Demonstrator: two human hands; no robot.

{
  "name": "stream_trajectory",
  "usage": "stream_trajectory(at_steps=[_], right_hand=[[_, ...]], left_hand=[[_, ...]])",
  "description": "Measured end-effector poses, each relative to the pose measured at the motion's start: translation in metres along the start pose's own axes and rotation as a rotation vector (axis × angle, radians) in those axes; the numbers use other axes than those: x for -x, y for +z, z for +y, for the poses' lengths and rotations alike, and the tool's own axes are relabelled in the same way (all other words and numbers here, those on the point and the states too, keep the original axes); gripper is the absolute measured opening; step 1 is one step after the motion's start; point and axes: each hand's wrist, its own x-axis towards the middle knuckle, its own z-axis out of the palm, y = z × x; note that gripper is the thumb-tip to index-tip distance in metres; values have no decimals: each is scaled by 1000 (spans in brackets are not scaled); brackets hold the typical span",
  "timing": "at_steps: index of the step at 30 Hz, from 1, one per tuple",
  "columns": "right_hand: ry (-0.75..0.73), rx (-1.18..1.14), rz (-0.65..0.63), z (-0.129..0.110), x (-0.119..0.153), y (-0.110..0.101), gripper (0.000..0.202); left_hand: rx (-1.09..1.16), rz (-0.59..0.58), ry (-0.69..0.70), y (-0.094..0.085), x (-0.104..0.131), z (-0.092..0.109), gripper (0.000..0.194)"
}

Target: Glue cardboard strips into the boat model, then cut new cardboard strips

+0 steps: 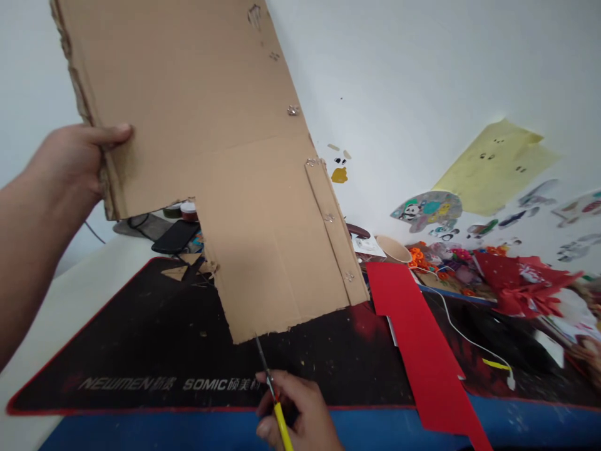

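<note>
A large brown cardboard sheet (188, 94) is raised upright over the desk, with a rectangular notch out of its lower left. My left hand (70, 160) grips its ragged left edge, thumb on the near face. Low in front, my right hand (300, 410) is closed around scissors (280, 423) with a yellow handle, seen nearly edge-on. The narrow metal tip meets the cardboard's bottom edge near its lower left corner; whether it has cut in is too small to tell. Small metal staples and a folded strip (331, 232) run along the sheet's right side.
A black desk mat (154, 351) lies underneath. On it, a long red paper piece (422, 351) lies to the right, near a white cable (462, 338). Cardboard scraps (176, 272) and a black phone (176, 236) are behind. Another person's hand (589, 354) shows at far right.
</note>
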Motion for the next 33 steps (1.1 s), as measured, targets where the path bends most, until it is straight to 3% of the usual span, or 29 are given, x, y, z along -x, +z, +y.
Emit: stream_trajectory(at_steps=[6,10,14,27,33], right_hand=[[43,13,-64,-1,-3,1,63],[36,36,-66,-4,-5,4,62],[17,9,-47,-7,-6,4,61],[1,11,-21,-9,-10,0,52],[6,59,-21,-8,-10,-4,54]], left_hand=[[264,-10,-83,-9,-13,-5,29],[273,-26,-133,-13,-23,-14,25],[295,-14,-90,-14,-28,-18,33],[288,10,-57,-14,-23,-17,32],[258,-21,-56,-15,-28,-21,41]])
